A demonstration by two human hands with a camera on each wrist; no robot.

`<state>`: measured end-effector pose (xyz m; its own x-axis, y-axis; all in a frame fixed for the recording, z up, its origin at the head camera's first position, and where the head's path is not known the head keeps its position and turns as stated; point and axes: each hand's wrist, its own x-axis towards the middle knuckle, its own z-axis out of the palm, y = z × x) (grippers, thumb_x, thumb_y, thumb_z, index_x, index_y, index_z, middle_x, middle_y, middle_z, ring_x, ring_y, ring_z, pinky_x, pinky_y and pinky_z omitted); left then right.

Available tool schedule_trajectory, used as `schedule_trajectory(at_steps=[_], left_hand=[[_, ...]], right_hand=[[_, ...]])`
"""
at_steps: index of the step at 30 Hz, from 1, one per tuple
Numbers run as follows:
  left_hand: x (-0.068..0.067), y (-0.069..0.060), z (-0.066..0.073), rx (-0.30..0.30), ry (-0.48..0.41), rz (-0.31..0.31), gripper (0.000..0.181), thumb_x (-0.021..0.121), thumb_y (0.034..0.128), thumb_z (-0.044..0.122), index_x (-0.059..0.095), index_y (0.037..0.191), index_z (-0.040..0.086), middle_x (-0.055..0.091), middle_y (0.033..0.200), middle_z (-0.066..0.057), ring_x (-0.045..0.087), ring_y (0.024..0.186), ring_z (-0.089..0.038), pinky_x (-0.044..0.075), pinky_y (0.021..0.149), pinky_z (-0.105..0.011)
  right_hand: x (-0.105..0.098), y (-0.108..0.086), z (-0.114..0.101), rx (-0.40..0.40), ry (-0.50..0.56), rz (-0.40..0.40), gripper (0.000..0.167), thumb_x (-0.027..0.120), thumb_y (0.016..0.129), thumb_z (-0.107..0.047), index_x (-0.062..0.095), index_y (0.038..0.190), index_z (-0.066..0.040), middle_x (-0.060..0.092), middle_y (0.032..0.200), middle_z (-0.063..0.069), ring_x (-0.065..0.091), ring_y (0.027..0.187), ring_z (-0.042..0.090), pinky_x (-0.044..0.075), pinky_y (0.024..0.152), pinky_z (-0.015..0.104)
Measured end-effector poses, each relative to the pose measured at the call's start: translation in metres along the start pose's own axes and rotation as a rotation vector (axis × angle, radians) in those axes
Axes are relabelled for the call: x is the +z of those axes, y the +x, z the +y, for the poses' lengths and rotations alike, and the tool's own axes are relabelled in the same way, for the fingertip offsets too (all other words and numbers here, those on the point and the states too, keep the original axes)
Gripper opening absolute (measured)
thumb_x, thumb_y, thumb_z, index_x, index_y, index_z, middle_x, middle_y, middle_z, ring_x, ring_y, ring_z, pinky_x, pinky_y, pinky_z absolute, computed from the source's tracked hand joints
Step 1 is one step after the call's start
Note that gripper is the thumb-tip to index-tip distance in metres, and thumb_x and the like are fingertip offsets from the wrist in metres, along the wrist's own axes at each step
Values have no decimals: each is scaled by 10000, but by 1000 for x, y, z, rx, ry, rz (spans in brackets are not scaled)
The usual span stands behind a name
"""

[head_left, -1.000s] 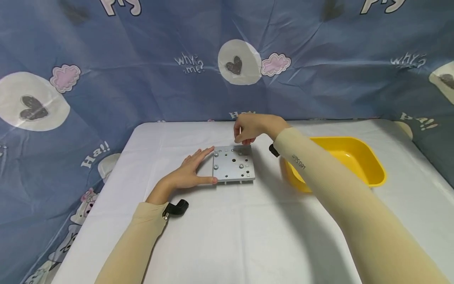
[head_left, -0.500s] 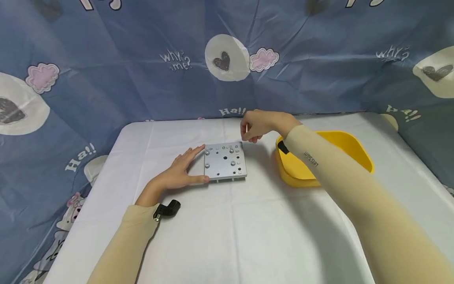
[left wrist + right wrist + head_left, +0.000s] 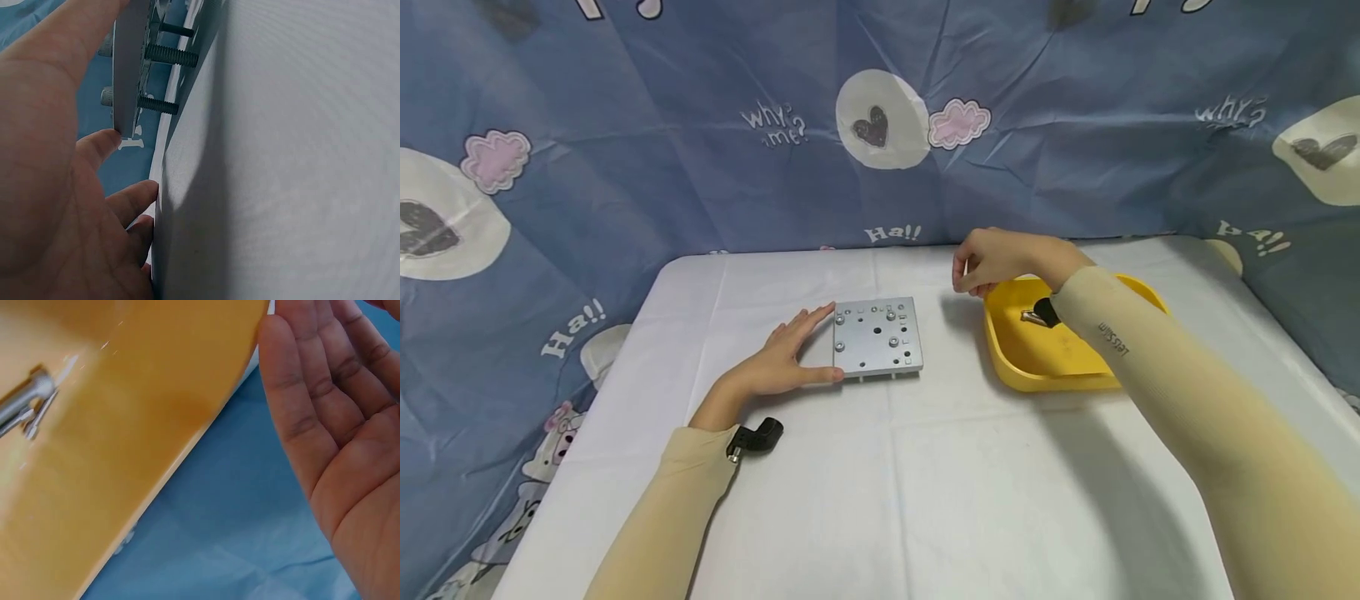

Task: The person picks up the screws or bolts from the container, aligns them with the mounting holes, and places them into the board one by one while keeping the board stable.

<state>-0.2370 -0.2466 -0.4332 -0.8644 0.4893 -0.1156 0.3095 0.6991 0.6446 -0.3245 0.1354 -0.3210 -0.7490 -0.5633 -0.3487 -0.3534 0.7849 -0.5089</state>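
Note:
A square silver metal plate (image 3: 876, 337) with holes and several screws in it lies on the white table. Beneath it, threaded screw shanks (image 3: 172, 56) stick out in the left wrist view. My left hand (image 3: 782, 362) spans the plate's left edge, thumb stretched at the near corner and index fingertip at the far one. Its other fingers rest by the cloth. My right hand (image 3: 992, 257) hovers at the far left corner of a yellow bin (image 3: 1037, 383), fingers loosely bent. No held thing shows there, though the thumb and index tip are mostly hidden in the right wrist view.
Metal screws (image 3: 28, 403) lie inside the bin, partly covered by the right wrist in the head view. A white cloth (image 3: 820, 492) covers the table. Behind it hangs a blue printed curtain (image 3: 715, 150).
My right hand has moved right, from the plate's far right corner to the bin. The left hand stays at the plate. The head view has shifted slightly.

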Motion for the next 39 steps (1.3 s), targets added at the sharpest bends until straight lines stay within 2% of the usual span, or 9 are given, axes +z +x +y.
schedule_trajectory(at_steps=[7,13,18,22,26,33,39], left_hand=[[-1,1,-2,-7,-6,-4,1118,838,891,552,154,1741,309,140,1824,-102,-19,1696,-403,-76,1342,-656],[-4,3,-1,-16,3,-6,1116,834,888,564,152,1739,328,122,1825,-114,-21,1696,-405,-79,1339,-666],[-5,3,-3,-17,9,-3,1108,834,892,552,155,1739,329,130,1825,-106,-13,1696,-405,-70,1337,-674],[-5,2,-3,-17,6,0,1108,835,892,549,154,1738,331,129,1825,-106,-16,1696,-407,-75,1337,-671],[-4,1,-4,-15,-2,1,1116,841,888,556,154,1739,332,129,1825,-103,-21,1695,-408,-87,1336,-667],[-1,0,-2,-10,-14,-8,1124,844,883,568,160,1740,321,139,1824,-103,-18,1696,-403,-78,1337,-667],[-1,0,0,-6,-19,-3,1126,849,881,561,165,1740,314,148,1821,-108,-16,1696,-404,-77,1338,-666]], right_hand=[[-5,-13,13,6,-1,25,110,758,992,-176,731,992,-69,762,825,79,727,753,234,583,729,247],[-10,-25,24,20,-24,25,154,767,1002,-219,750,1005,-66,745,832,40,695,751,189,573,732,248],[-11,-34,33,58,-18,-13,212,753,1018,-234,768,1075,-31,772,895,51,711,803,191,625,785,277],[-11,-40,42,118,-6,-45,272,733,1038,-244,758,1170,-7,784,981,74,740,842,169,658,830,314],[-7,-46,53,140,15,-58,306,717,1046,-189,745,1242,45,806,1047,134,766,862,171,673,852,346],[4,-59,68,149,31,-46,275,711,1033,-100,753,1228,88,814,952,136,757,797,149,676,789,334],[11,-65,77,162,22,-27,226,699,998,-47,789,1180,54,800,903,63,688,756,85,638,740,248]])
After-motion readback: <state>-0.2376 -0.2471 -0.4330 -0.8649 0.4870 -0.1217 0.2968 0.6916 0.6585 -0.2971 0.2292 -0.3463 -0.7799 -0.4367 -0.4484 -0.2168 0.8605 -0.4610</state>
